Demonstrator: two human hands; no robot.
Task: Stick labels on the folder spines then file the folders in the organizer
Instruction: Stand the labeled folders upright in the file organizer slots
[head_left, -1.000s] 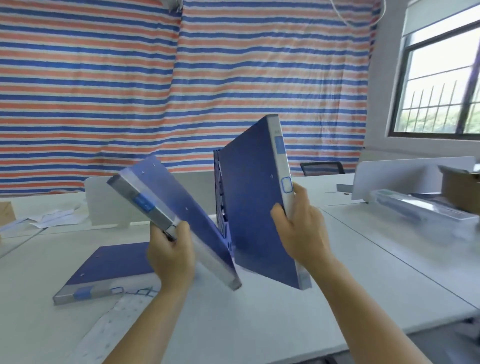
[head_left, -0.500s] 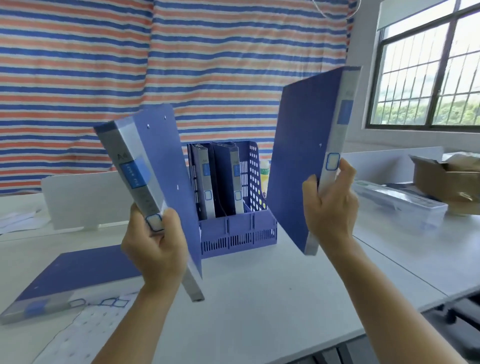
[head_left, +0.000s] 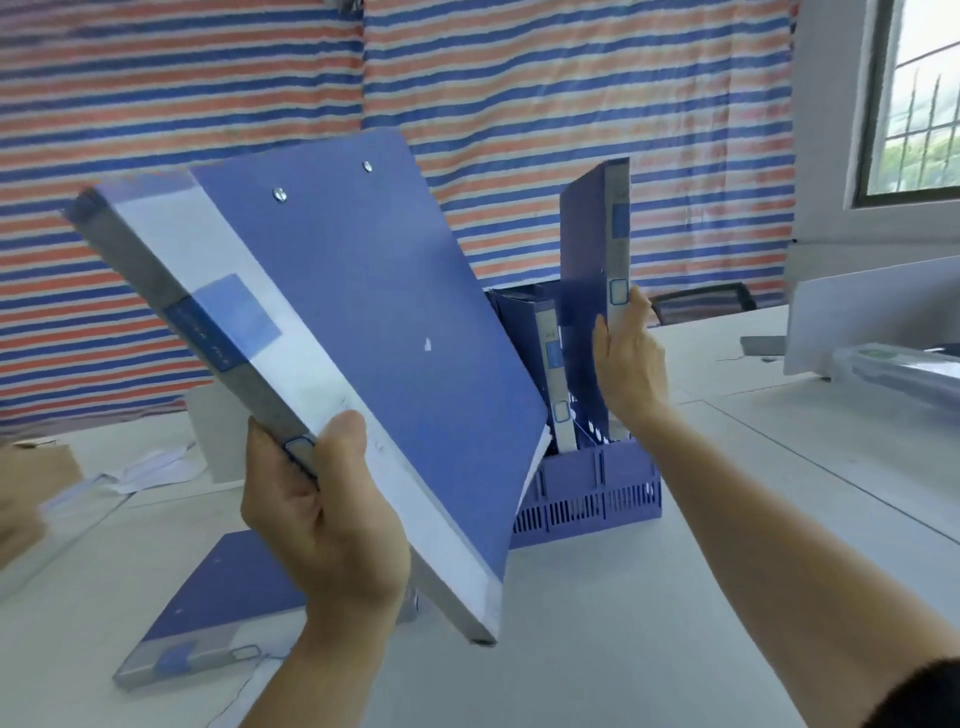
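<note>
My left hand grips a blue folder by its grey spine, tilted up in front of me; a blue label shows on the spine. My right hand holds a second blue folder upright by its labelled spine, its lower end down inside the blue organizer. Another labelled folder stands in the organizer to its left. A third blue folder lies flat on the white table near my left arm.
A white label sheet lies by the flat folder. Loose papers and a brown box sit at the left. A white divider and a plastic-wrapped pack stand at the right.
My right hand has carried its folder from the air at the right down into the organizer. The folder in my left hand has swung closer and tilted more.
</note>
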